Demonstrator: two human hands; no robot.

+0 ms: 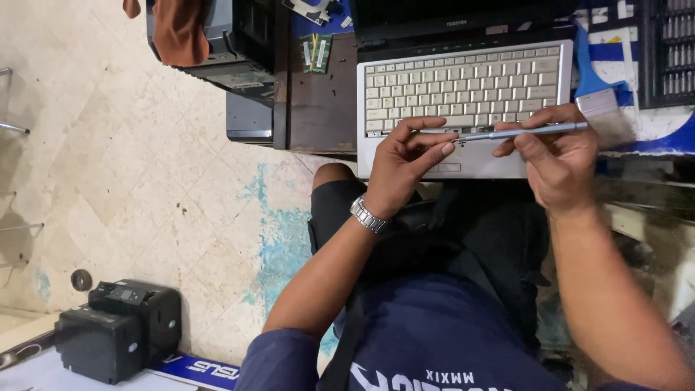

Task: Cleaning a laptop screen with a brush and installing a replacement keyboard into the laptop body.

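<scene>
A silver laptop [463,101] lies open on a dark wooden desk [322,101], its front edge jutting past the desk's edge toward the person, and the right hand [557,163] is closed around a slim grey screwdriver [521,132] held level above the laptop's palm rest. The left hand [405,163] pinches the screwdriver's tip, thumb and fingertips pressed together on it just in front of the keyboard's bottom row. Left of the laptop the desk has a bare strip with two green memory sticks [316,52] at its far end, while right of it a flat paintbrush [604,105] lies close against the laptop's side, leaving little room there.
</scene>
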